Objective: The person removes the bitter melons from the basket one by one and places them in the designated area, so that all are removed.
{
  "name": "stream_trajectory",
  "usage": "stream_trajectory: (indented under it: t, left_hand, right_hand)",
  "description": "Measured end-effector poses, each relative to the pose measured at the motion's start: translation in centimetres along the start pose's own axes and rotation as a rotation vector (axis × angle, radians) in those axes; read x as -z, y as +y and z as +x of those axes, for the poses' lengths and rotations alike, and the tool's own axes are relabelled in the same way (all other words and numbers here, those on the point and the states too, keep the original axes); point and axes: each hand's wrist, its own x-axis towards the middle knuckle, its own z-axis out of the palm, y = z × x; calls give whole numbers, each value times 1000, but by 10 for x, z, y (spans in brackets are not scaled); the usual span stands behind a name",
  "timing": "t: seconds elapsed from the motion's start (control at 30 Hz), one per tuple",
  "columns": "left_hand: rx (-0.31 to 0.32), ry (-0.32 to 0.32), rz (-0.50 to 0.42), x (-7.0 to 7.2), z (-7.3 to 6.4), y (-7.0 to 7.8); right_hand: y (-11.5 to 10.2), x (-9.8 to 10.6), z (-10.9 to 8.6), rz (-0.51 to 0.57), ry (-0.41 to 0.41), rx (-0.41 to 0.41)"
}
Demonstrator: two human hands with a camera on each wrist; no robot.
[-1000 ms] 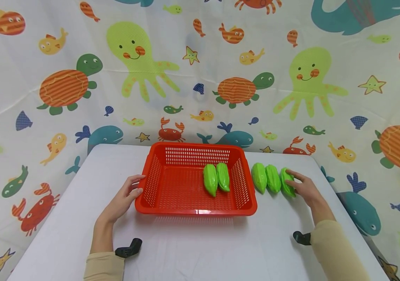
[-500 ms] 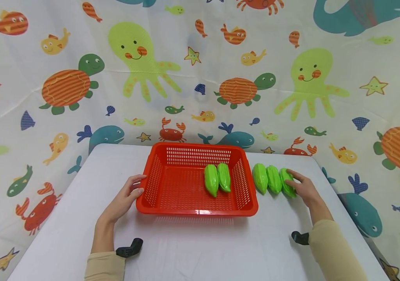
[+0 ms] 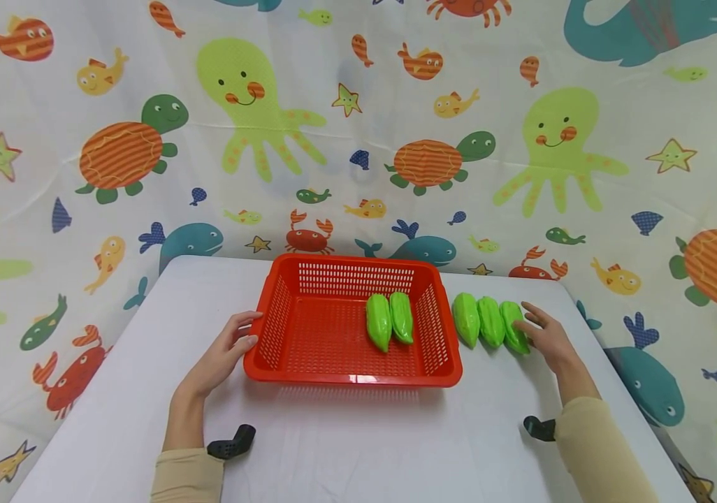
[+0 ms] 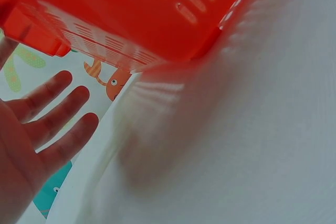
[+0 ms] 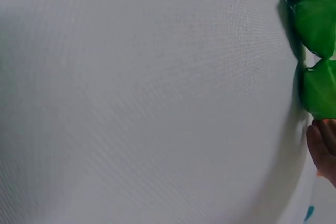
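My left hand [image 3: 224, 353] rests at the left rim of a red plastic basket [image 3: 352, 379], its fingertips touching the edge. In the left wrist view three fingers [image 4: 68, 140] stretch out straight, apart from the basket's wall. Inside the basket, on the right, lie two glossy green star fruits [image 3: 378, 323]. Three more lie in a row on the table right of the basket. My right hand [image 3: 550, 342] is beside the outermost star fruit [image 3: 512, 327], fingers loosely bent at its right side. In the right wrist view the hand [image 5: 324, 153] shows only partly, right by that fruit.
A white cloth covers the table [image 3: 333, 447]. Behind it hangs a curtain [image 3: 346, 70] printed with sea animals. Black wrist devices [image 3: 233, 442] sit at both sleeves. The basket's near wall stands between its fruits and the table's front.
My right hand's fingers have eased slightly to the right, off the top of the outermost star fruit. The left hand, basket and fruits stay put; the head view has shifted slightly.
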Motion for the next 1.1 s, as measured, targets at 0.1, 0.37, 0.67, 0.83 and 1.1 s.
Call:
stream_trajectory:
  t: [0.1, 0.37, 0.67, 0.83, 1.1]
  left_hand:
    - [2, 0, -1, 0, 0, 0]
    - [3, 2, 4, 0, 0, -1]
    - [5, -1, 3, 0, -1, 1]
    - [9, -1, 8, 0, 0, 1]
    - [-4, 4, 43, 2, 0, 2]
  right_hand:
    - [-1, 2, -1, -1, 43, 10]
    - [-19, 4, -10, -56, 221, 10]
    - [-46, -5, -18, -29, 303, 92]
    - [-68, -15, -25, 29, 344, 133]
    - [-108, -34, -37, 94, 354, 241]
